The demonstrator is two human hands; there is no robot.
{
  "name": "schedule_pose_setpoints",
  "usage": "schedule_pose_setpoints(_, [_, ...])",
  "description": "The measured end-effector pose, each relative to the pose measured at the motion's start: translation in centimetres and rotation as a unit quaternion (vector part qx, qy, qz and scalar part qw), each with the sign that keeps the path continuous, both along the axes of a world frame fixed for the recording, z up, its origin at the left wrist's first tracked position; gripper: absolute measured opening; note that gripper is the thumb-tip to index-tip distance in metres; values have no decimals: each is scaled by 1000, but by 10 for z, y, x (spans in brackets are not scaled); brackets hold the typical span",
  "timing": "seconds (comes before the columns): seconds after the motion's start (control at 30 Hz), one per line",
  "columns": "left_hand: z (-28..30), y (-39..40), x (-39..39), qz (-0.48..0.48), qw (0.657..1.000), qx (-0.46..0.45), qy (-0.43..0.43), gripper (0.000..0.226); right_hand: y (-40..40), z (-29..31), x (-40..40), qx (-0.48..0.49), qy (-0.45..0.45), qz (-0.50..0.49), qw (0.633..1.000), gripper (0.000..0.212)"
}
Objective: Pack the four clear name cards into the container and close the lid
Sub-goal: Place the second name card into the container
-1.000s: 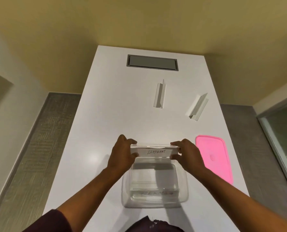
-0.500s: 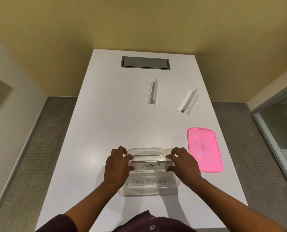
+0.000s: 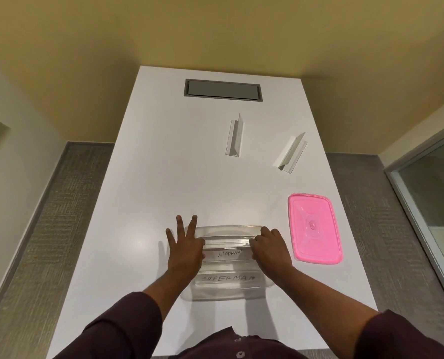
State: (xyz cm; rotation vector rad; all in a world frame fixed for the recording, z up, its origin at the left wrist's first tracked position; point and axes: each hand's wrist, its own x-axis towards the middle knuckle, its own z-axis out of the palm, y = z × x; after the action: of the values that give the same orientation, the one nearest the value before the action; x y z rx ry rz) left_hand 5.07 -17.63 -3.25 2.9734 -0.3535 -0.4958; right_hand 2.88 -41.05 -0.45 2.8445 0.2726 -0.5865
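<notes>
White desk with a grey recessed panel; pink lid; clear container. Clear name cards carry white inserts, two handwritten in dark ink. Walls are mustard yellow, the floor grey with a woven texture, the sleeves dark maroon.

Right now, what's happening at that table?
A person is packing clear name cards into a clear container. Both the left hand and right hand are settling the ELEPHANT card inside, behind the SUPERMAN card. Two more cards wait farther up the white table. The pink lid lies off, right of the container.
</notes>
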Motion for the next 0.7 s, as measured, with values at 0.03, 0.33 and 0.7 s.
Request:
schedule_pose_setpoints(0.03, [-2, -2, 1, 6, 1000, 8, 3, 18, 1, -2, 0, -8, 0, 0, 1000, 20])
schedule_pose_setpoints(0.33, [-14, -6, 6, 31, 999, 14, 10, 30, 7, -15, 2, -23, 5, -14, 1000, 28])
schedule_pose_setpoints(0.7, [-21, -4, 5, 25, 1000, -2, -13, 25, 7, -22, -2, -26, -11, -45, 999, 26])
